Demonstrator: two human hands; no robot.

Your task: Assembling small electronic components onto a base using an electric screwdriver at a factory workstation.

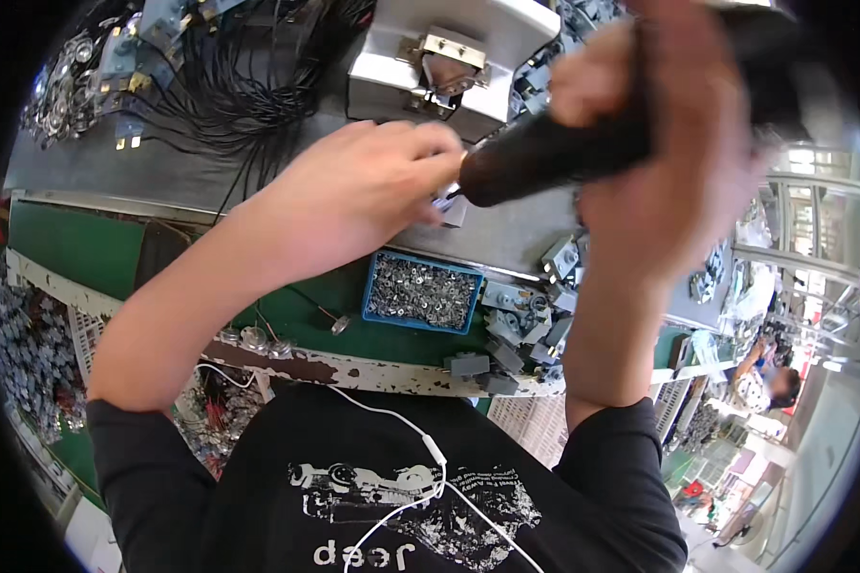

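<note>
My right hand (673,181), smeared by motion, is wrapped round a black electric screwdriver (554,158) whose body slants down to the left. The tool's front end meets the fingertips of my left hand (368,181). Those fingers pinch a small grey part (456,212) low over the metal bench, mostly hidden by the hand, so I cannot tell whether the bit touches it. Just beyond stands a pale metal block (506,29) with a brass-coloured fixture (452,53) on its face.
Nearer me, a blue tray (365,304) holds many small metal pieces. Grey plastic housings (506,329) are heaped to its right. Black cables (258,110) spread across the far left. A white cord (433,447) hangs over my shirt. Another person (759,382) is far off at right.
</note>
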